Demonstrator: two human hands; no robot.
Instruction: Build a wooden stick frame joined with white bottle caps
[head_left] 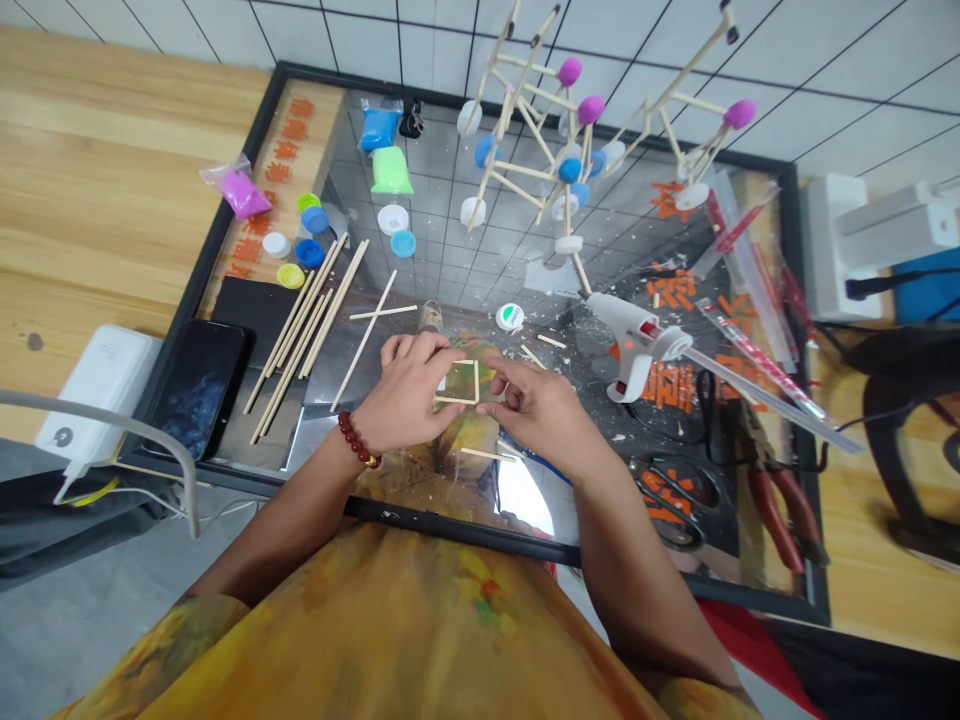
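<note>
A small square frame of thin wooden sticks (477, 382) lies between my hands, low over the glass tabletop. My left hand (401, 390), with a red bead bracelet at the wrist, grips the frame's left side between thumb and fingers. Its left edge is hidden under those fingers. Close to the frame's right side is my right hand (544, 405), thumb and index finger apart with a gap between them. The thumb tip comes near the lower right corner; whether it touches, I cannot tell. A loose short stick (487, 455) lies just below.
A white glue gun (634, 335) stands at right, near scissors (679, 500) and pliers (780, 490). Stick models with wheels (532, 150) stand at the back. Long sticks (300, 330), bottle caps (310, 252) and a phone (196, 385) lie at left. A round cap (510, 317) sits ahead.
</note>
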